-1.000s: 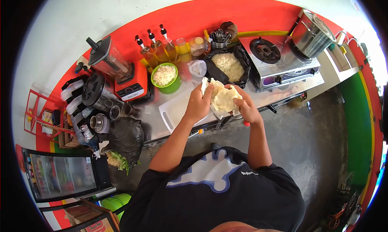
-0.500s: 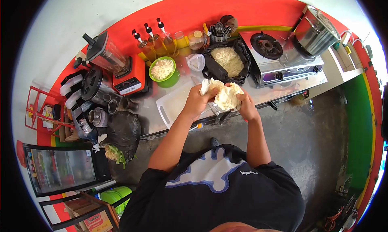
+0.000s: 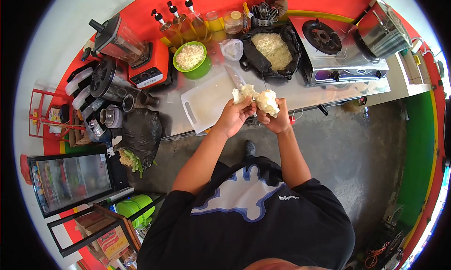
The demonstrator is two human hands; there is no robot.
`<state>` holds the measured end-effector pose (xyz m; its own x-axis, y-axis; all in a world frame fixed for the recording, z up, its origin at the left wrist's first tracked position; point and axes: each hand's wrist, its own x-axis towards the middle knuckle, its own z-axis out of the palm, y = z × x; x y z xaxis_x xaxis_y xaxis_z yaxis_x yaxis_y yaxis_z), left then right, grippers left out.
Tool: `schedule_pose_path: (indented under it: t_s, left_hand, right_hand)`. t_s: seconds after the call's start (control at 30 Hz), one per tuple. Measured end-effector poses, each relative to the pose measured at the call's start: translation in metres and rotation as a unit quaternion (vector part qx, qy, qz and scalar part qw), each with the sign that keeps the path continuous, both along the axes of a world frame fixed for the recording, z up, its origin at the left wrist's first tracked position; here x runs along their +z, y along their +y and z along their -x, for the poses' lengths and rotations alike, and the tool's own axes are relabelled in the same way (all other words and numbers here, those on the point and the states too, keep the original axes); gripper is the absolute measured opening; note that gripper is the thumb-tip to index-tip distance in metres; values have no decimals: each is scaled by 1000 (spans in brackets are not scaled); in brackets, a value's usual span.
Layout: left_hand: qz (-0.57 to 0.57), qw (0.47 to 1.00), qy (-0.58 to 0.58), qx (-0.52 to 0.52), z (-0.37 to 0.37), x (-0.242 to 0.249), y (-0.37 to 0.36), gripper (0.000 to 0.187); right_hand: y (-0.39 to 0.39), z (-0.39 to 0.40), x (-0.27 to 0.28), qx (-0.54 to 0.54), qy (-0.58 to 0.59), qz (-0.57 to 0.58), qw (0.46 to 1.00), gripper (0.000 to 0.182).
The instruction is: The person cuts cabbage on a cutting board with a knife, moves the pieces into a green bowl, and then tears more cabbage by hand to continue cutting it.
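Left hand: pinching a pale crumpled piece
Right hand: fingers closed round a pale lump, probably to steady it
Both pieces: held close together over the desk edge, perhaps for control

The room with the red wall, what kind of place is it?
It looks like a kitchen, maybe for a small eatery. There's a two-burner stove with a big steel pot on it, a red blender on the metal counter, and a glass-door fridge.
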<state>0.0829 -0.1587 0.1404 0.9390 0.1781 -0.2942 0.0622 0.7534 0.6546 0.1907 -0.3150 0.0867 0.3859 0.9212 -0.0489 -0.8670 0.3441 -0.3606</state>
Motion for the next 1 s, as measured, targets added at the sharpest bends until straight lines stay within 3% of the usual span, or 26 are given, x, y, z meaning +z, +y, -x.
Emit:
schedule_pose_path:
  t_s: [0.1,0.17,0.23,0.27,0.3,0.37,0.43,0.53,0.67,0.73,0.77,0.83,0.9,0.93,0.97,1.0]
  left_hand:
    - [10,1000,-10,19,9,-9,7,16]
    - [-14,999,6,38,13,-11,15,17]
    - [-117,988,71,65,21,-21,20,18]
    - [-153,982,85,71,24,-27,23,19]
    - [-150,982,84,73,27,-29,24,19]
    - [-205,963,152,91,32,-32,25,21]
    - [-212,959,166,88,38,-45,30,21]
    - [-217,956,180,85,44,-61,35,21]
    - [-223,950,199,90,52,-78,42,22]
    - [-227,948,204,94,55,-90,49,24]
    - [-232,943,215,100,56,-97,53,26]
    - [-233,939,228,108,56,-97,55,28]
    - [-353,891,248,140,57,-99,57,34]
    - [-480,832,216,179,54,-119,64,31]
    - [-473,833,223,182,54,-138,71,31]
    - [-531,801,188,202,53,-131,73,28]
  right_hand:
    - [-3,-1,-11,-11,138,-123,983,51]
    - [-7,-9,-14,-42,122,-122,984,48]
    - [-12,-15,-13,-143,51,80,985,45]
    - [-14,-19,-17,-149,-29,144,978,44]
    - [-11,-20,-22,-147,-31,146,978,44]
    - [-4,-20,-32,-194,-178,335,905,34]
    - [1,-21,-40,-182,-216,351,893,34]
    - [13,-21,-53,-202,-290,410,841,55]
    - [21,-26,-68,-194,-314,466,804,52]
    - [23,-34,-101,-284,-516,470,657,54]
    - [21,-36,-108,-283,-517,470,657,54]
    - [18,-36,-102,-271,-553,543,570,62]
    - [12,-37,-98,-271,-575,545,546,65]
    - [10,-34,-92,-273,-596,546,521,68]
    - [8,-30,-87,-262,-601,546,522,68]
    - [8,-23,-74,-268,-628,562,466,68]
